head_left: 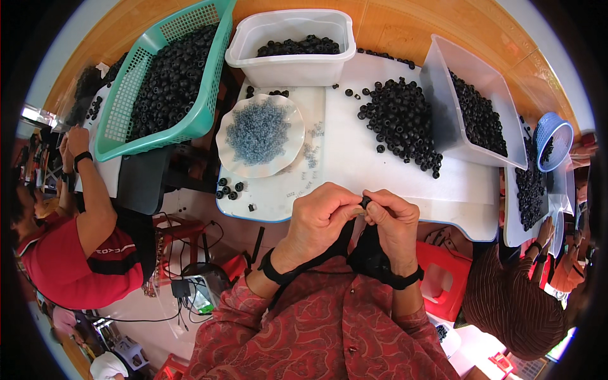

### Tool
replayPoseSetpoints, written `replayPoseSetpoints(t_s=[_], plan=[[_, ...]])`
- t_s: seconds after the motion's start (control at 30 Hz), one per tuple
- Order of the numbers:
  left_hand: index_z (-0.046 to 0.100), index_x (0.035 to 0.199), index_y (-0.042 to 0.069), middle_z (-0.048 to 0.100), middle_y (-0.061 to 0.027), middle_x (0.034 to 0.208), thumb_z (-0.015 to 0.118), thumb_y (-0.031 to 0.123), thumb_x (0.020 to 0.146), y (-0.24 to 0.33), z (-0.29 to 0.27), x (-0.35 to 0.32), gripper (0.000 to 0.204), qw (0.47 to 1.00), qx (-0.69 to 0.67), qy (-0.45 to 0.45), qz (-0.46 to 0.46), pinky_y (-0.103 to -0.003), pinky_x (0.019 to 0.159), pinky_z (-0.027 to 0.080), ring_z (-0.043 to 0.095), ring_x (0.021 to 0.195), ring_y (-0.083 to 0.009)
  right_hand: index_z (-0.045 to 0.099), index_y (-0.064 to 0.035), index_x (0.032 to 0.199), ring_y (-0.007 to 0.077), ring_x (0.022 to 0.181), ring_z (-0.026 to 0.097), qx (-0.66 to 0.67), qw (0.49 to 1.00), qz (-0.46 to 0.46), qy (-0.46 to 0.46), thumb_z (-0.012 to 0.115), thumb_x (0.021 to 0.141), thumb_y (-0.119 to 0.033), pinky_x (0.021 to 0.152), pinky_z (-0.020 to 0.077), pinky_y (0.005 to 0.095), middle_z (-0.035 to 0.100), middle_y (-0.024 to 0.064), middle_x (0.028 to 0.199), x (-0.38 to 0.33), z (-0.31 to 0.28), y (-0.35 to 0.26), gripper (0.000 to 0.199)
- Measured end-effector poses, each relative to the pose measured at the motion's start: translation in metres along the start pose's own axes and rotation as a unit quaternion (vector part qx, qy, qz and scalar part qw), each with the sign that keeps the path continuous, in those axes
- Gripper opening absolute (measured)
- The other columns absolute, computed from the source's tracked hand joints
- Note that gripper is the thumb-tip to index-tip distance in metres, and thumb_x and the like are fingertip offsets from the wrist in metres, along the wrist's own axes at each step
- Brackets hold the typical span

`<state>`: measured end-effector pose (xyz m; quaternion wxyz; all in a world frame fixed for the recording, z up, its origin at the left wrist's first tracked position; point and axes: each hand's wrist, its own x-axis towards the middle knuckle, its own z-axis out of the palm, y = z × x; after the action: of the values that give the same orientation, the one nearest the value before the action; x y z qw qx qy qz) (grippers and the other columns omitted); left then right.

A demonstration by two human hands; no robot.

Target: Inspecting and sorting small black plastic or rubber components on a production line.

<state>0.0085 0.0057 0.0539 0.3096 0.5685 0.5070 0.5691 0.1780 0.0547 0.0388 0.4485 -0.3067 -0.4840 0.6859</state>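
the left hand (326,215) and right hand (395,227) pinch a small black part (365,201). it looks light and hard, so hold its sides. a black pile (400,117) sits at one o'clock.

Along its far edge, the white table (354,149) is backed by a glossy orange-brown wall (405,25). Below its near right corner, a red stool (459,272) is placed on the brightly lit, pale pinkish floor (142,307).
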Motion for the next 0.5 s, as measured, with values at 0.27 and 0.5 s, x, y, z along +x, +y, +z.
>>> replayPoseSetpoints(t_s=[0.27,0.5], plan=[[0.07,0.093,0.001,0.068,-0.0108,0.084,0.074,-0.003,0.081,-0.0026,0.005,0.0031,0.013,1.0,-0.015,-0.004,0.003,-0.03,0.06,0.054,0.069,0.07,-0.021,0.072,0.0022,0.11,0.0092,0.074,0.062,-0.041,0.999,-0.005,-0.007,0.069,0.089,0.003,0.066,0.0488,0.0188,0.068,0.0052,0.09,0.0002,-0.0075,-0.0075,0.022],[0.069,0.095,-0.003,0.068,-0.0086,0.086,0.072,-0.004,0.085,-0.0029,0.0026,0.0031,0.01,0.999,-0.027,-0.019,-0.024,-0.023,0.062,0.057,0.07,0.072,-0.0135,0.071,0.0028,0.112,0.0103,0.074,0.063,0.012,1.0,0.025,-0.006,0.067,0.09,0.003,0.066,0.05,0.02,0.069,0.0066,0.092,-0.001,-0.0091,0.0001,0.022]])
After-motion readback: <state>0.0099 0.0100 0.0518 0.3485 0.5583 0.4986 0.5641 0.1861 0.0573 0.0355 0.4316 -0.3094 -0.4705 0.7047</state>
